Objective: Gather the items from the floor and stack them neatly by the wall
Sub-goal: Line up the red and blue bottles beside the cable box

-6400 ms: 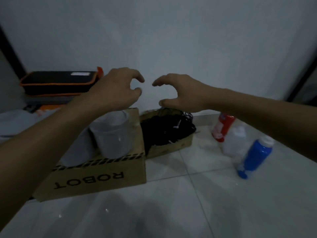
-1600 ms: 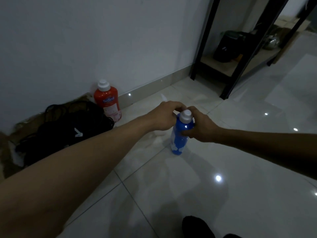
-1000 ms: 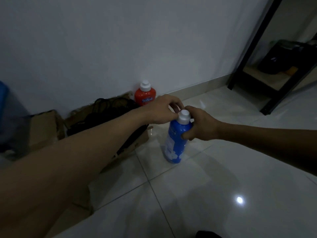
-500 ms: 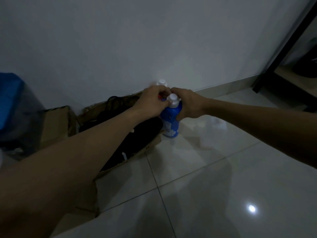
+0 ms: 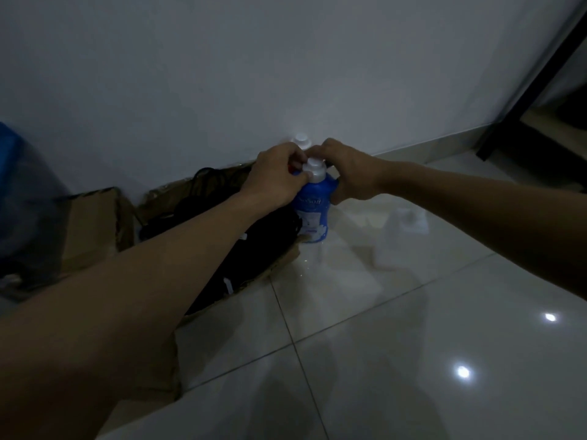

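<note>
I am holding the blue bottle (image 5: 313, 211) upright on the floor (image 5: 413, 328) by the wall (image 5: 286, 74), left hand (image 5: 274, 179) and right hand (image 5: 347, 171) both closed round its neck under the white cap (image 5: 313, 169). It is looking like smooth rigid plastic, possibly slippery; its weight is unclear. Behind my hands, another bottle's cap (image 5: 300, 140) is showing; its body is hidden.

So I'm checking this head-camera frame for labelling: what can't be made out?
- Second bottle behind the blue bottle: only its white cap shows, hands cover the body.
- Blue bottle's label: too dim and small to read.
- Left hand and right hand: fingertips overlap at the cap.
- Translucent jug: faint, blurred.
</note>
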Demonstrator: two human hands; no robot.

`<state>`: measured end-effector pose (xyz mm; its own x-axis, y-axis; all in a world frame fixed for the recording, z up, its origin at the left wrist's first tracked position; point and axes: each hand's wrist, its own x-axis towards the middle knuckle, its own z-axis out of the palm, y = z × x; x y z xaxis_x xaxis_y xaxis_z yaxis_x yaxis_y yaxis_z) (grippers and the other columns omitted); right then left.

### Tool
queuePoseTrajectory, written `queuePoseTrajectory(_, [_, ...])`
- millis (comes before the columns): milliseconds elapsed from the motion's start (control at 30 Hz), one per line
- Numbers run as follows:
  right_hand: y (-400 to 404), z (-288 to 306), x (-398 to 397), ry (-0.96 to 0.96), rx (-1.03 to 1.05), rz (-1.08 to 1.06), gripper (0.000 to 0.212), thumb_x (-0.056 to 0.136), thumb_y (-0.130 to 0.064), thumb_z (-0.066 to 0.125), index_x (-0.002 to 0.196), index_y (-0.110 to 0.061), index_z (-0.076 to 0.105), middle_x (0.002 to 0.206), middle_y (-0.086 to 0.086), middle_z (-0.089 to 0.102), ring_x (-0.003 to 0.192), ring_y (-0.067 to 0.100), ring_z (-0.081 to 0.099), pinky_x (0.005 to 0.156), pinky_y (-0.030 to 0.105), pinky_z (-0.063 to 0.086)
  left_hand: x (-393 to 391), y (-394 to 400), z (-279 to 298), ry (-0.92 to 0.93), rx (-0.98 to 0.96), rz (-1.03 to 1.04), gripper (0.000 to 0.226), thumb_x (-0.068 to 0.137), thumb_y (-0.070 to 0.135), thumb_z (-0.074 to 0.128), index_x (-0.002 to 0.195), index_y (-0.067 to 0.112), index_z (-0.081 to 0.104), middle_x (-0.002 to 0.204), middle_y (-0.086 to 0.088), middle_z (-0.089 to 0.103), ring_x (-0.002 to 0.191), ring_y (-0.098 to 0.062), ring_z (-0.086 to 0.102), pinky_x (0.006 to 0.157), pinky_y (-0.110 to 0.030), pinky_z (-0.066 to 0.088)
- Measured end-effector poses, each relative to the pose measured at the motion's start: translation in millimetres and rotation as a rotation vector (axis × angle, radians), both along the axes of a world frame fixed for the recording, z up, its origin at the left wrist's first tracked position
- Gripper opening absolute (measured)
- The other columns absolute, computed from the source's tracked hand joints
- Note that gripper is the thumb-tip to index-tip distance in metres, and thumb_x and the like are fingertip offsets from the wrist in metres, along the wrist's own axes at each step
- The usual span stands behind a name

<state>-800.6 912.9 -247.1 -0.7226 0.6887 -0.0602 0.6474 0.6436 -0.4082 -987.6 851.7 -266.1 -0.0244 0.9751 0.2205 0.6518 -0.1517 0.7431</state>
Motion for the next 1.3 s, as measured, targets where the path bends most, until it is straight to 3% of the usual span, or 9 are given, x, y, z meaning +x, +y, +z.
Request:
queuePoseTrajectory(200, [4, 0, 5, -0.018, 0.094, 0.071, 0.093, 0.064, 0.003, 0.085, 0.146, -0.011, 0.043, 0.129, 0.009, 0.049, 0.116, 0.022, 0.052, 0.085, 0.019, 0.045, 2, 0, -4, 0.010, 0.039, 0.000, 0.019, 0.079, 0.020, 0.078, 0.095, 0.019, 0.067, 0.093, 0.005, 0.069, 0.086, -0.008, 0.066, 0.082, -0.026, 0.057])
queuePoseTrajectory(333, [1, -2, 8, -0.038, 0.145, 0.093, 0.095, 0.068, 0.002, 0.083, 0.150, -0.011, 0.038, 0.135, 0.010, 0.049, 0.119, 0.023, 0.052, 0.091, 0.025, 0.047, 2, 1, -7, 0.024, 0.045, 0.004, 0.018, 0.078, 0.017, 0.077, 0.092, 0.019, 0.065, 0.090, 0.006, 0.069, 0.084, -0.007, 0.066, 0.081, -0.028, 0.057])
queuePoseTrajectory(600, [0, 1, 11, -0.072, 0.187, 0.097, 0.091, 0.074, 0.003, 0.079, 0.153, -0.012, 0.036, 0.141, 0.011, 0.051, 0.122, 0.024, 0.052, 0.091, 0.022, 0.041, 6, -1, -4, 0.045, 0.028, 0.017, 0.016, 0.075, 0.014, 0.077, 0.086, 0.016, 0.066, 0.088, 0.006, 0.070, 0.082, -0.008, 0.066, 0.081, -0.033, 0.057])
queuePoseTrajectory(767, [-16, 3, 17, -0.105, 0.174, 0.046, 0.100, 0.077, -0.012, 0.082, 0.157, -0.016, 0.022, 0.147, 0.013, 0.040, 0.126, 0.026, 0.048, 0.097, 0.023, 0.038, 16, -10, 6, 0.091, 0.075, 0.013, 0.007, 0.078, 0.020, 0.071, 0.079, 0.019, 0.064, 0.077, 0.006, 0.067, 0.075, -0.013, 0.065, 0.074, -0.037, 0.057])
queuePoseTrajectory(933, [-41, 9, 47, -0.207, 0.201, -0.175, 0.101, 0.085, -0.042, 0.073, 0.159, -0.025, 0.005, 0.136, 0.019, 0.051, 0.117, 0.035, 0.054, 0.094, 0.046, 0.049, 56, -19, 13, 0.061, 0.136, -0.128, 0.006, 0.078, 0.019, 0.066, 0.079, 0.022, 0.061, 0.076, 0.010, 0.064, 0.069, -0.003, 0.059, 0.071, -0.036, 0.056])
queuePoseTrajectory(1067, [-59, 17, 74, -0.348, 0.128, -0.369, 0.087, 0.084, -0.058, 0.070, 0.153, -0.021, 0.032, 0.146, 0.014, 0.049, 0.129, 0.032, 0.050, 0.101, 0.041, 0.046, 83, -30, 17, 0.080, 0.109, -0.258, 0.008, 0.080, 0.025, 0.069, 0.087, 0.024, 0.064, 0.086, 0.010, 0.065, 0.080, -0.009, 0.062, 0.074, -0.035, 0.056])
queuePoseTrajectory(1167, [-76, 13, 90, -0.423, -0.002, -0.456, 0.086, 0.076, -0.052, 0.081, 0.146, -0.022, 0.044, 0.142, 0.010, 0.051, 0.123, 0.028, 0.054, 0.098, 0.038, 0.046, 95, -38, 19, 0.107, 0.081, -0.331, 0.014, 0.084, 0.026, 0.071, 0.096, 0.022, 0.065, 0.099, 0.007, 0.065, 0.084, -0.008, 0.060, 0.073, -0.029, 0.056])
queuePoseTrajectory(1300, [-86, 2, 99, -0.400, 0.063, -0.486, 0.071, 0.077, -0.032, 0.085, 0.138, -0.019, 0.052, 0.137, 0.008, 0.050, 0.114, 0.023, 0.056, 0.089, 0.030, 0.048, 101, -42, 20, 0.136, 0.025, -0.380, 0.021, 0.088, 0.024, 0.072, 0.107, 0.019, 0.065, 0.109, 0.004, 0.064, 0.091, -0.009, 0.060, 0.078, -0.023, 0.055])
